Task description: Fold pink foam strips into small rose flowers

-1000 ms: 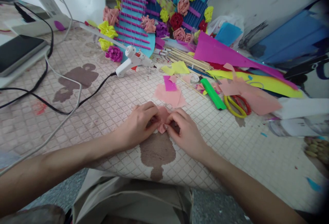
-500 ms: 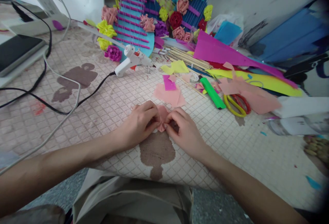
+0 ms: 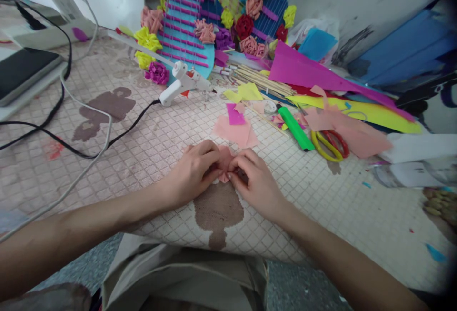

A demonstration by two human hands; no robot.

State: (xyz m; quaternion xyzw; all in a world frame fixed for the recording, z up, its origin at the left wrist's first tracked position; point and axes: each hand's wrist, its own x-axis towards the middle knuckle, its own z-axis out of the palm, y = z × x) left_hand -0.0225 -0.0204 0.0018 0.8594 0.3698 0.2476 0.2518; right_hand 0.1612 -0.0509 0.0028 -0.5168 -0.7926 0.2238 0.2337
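Observation:
A small gathered piece of pink crepe paper (image 3: 224, 157) is pinched between both hands, low over the tablecloth. My left hand (image 3: 200, 165) grips its left side with thumb and fingertips. On the right side, my right hand (image 3: 253, 177) pinches it the same way, the two hands almost touching. The paper's lower end is puckered into folds; fingers cover part of it. Just beyond lie flat pink paper pieces (image 3: 235, 132) with a magenta square (image 3: 235, 114) on top.
A white glue gun (image 3: 183, 85) stands behind my left hand, its black cable crossing the table. To the right lie a green box cutter (image 3: 295, 128) and yellow-and-red-handled scissors (image 3: 326, 146). Wooden sticks (image 3: 264, 80), coloured paper (image 3: 321, 75) and paper flowers (image 3: 148, 39) fill the back.
The fingers of my right hand have shifted slightly left over the pink paper, which shows a little less between the hands. Otherwise things stay put.

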